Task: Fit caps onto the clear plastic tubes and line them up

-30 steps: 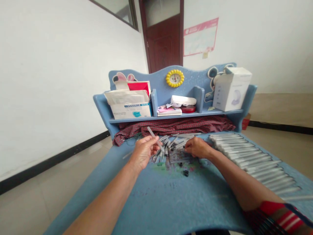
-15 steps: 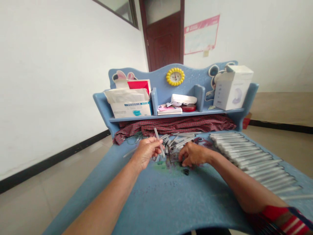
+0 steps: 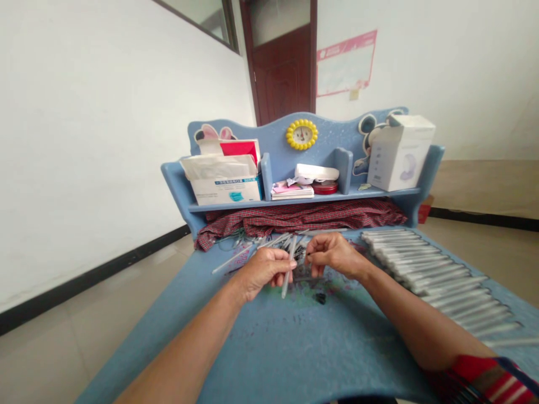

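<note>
My left hand (image 3: 266, 270) is closed around a clear pen barrel (image 3: 286, 287), which stands nearly upright, tilted a little, between thumb and fingers. Close by on the right, my right hand (image 3: 333, 255) pinches a tiny dark piece (image 3: 309, 256), too small to make out fully. Behind both hands lies a loose heap of pen parts (image 3: 275, 241), clear tubes mixed with black bits. A small black piece (image 3: 320, 298) rests on the blue desk (image 3: 269, 359) just in front of my right hand.
Many assembled-looking pens (image 3: 421, 264) lie in a row at the right. A checked cloth (image 3: 320, 216) is bunched under the shelf (image 3: 227, 207). On the shelf stand a mask box (image 3: 227, 191), a red tin (image 3: 325, 188) and a white box (image 3: 400, 154).
My left hand has moved right with the pen barrel, now turned the other way. My right hand has risen from the desk with a tiny dark piece, and the hands are closer together.
</note>
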{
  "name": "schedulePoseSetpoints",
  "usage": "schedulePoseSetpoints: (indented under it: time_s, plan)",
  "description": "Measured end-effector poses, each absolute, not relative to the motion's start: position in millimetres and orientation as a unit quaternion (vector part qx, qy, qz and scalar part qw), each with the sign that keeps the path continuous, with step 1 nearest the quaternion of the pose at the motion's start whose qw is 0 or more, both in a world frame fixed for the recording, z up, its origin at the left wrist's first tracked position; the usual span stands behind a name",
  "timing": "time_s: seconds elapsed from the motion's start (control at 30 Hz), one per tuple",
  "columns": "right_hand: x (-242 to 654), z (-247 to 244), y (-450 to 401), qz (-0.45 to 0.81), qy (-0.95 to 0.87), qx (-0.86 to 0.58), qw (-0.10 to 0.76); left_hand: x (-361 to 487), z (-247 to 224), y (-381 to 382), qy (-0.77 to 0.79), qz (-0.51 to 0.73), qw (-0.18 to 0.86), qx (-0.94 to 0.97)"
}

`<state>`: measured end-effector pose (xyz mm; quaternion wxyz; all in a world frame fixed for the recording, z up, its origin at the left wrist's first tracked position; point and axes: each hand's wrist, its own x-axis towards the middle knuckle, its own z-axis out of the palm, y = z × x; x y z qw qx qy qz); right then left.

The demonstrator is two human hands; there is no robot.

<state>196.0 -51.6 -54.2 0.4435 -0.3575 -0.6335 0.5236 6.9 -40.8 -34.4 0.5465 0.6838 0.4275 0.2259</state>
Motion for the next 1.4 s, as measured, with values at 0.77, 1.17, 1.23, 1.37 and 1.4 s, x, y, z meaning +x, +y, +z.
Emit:
schedulePoseSetpoints:
  time_s: [0.77, 1.17, 1.23, 1.37, 1.4]
  plan:
    - [216.3, -73.2, -31.6, 0.411, -0.649, -0.503, 0.397, -5.5, -38.3, -22.5, 0.555, 0.241, 0.285, 0.743]
    - [190.3, -66.1, -47.6, 0.219, -0.767, -0.524, 0.299, 20.3, -56.0, -33.6, 0.575, 0.159, 0.096, 0.797]
    - [192.7, -67.0, -46.0, 0.209, -0.764, -0.535, 0.295, 27.8, -55.4, -37.1, 0.585, 0.133, 0.091, 0.795]
    - [200.2, -71.4, -41.2, 0.210, -0.757, -0.548, 0.288, 36.5, -50.2, -40.4, 0.611, 0.091, 0.093, 0.781]
    - [201.3, -72.1, -40.7, 0.207, -0.758, -0.547, 0.289, 37.6, -48.5, -40.9, 0.617, 0.084, 0.091, 0.778]
